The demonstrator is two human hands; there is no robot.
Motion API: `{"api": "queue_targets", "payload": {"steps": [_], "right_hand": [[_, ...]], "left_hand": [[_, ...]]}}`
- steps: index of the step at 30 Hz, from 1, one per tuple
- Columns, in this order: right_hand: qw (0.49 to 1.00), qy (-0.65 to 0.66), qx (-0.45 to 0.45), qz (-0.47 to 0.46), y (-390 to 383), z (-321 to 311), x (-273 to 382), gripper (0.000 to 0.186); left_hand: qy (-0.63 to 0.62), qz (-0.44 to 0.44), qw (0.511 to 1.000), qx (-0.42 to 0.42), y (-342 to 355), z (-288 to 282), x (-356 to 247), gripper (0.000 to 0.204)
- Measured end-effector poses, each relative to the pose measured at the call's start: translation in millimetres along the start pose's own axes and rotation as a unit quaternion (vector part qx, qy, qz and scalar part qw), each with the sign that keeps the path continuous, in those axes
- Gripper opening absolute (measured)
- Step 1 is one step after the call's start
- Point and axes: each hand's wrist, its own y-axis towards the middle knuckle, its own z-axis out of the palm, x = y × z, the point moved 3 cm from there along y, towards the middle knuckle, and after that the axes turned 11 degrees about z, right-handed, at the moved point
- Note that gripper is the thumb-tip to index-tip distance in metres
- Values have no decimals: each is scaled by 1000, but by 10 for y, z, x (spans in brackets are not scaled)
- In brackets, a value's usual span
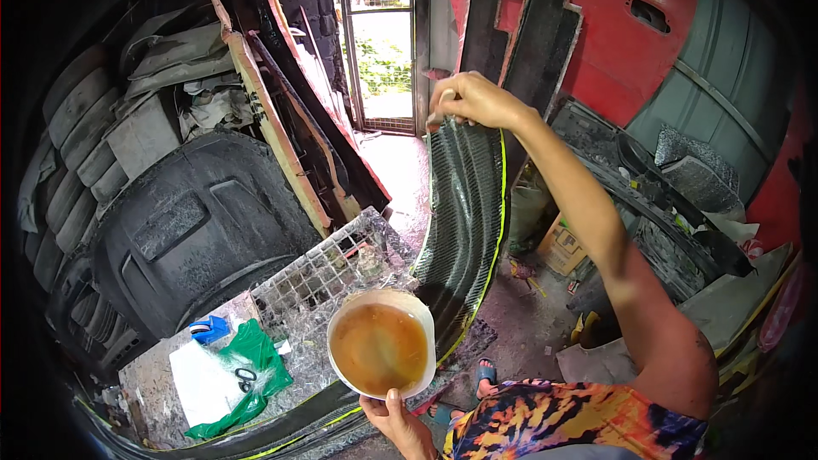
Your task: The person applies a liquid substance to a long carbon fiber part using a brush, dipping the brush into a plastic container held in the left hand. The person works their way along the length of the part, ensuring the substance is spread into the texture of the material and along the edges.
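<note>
My left hand (395,422) grips a pale bowl (377,345) of amber liquid by its lower rim, over the worktable. My right hand (473,100) is raised at the top end of a long curved piece of dark woven, carbon-fibre-like material (456,221) with a yellow-green edge. Its fingers are closed on a small brush-like tool (436,122), partly hidden and touching or very near that end. The piece bends down behind the bowl and runs along the near side of the table.
A grimy table with a metal grid (302,277) holds scissors (245,379), blue tape (207,330) and a green bag (256,409). A black hood (192,238) and long moulds (281,119) lean at left. Red panels (622,43), scrap and a cardboard box (562,243) are at right. An open doorway (379,43) is ahead.
</note>
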Motion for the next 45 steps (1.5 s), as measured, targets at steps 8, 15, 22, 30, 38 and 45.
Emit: {"api": "queue_targets", "payload": {"steps": [8,15,22,30,38,45], "right_hand": [[964,-136,227,10,211,359,-428,12],[978,-154,129,-51,395,288,-451,12],[983,-166,79,-21,514,126,-415,11],[990,-113,-14,-78,8,-173,10,16],[985,-156,-2,-69,-1138,462,-36,13],[964,-218,58,-142,-1531,669,-80,9]], "left_hand": [[-18,-3,1000,25,14,114,44,66],[-26,8,1000,15,-48,64,45,64],[-16,0,1000,-1,-92,54,54,65],[25,46,998,18,-82,-14,-5,53],[6,47,999,20,-141,-21,-30,53],[28,40,999,-24,-283,-221,-128,61]]}}
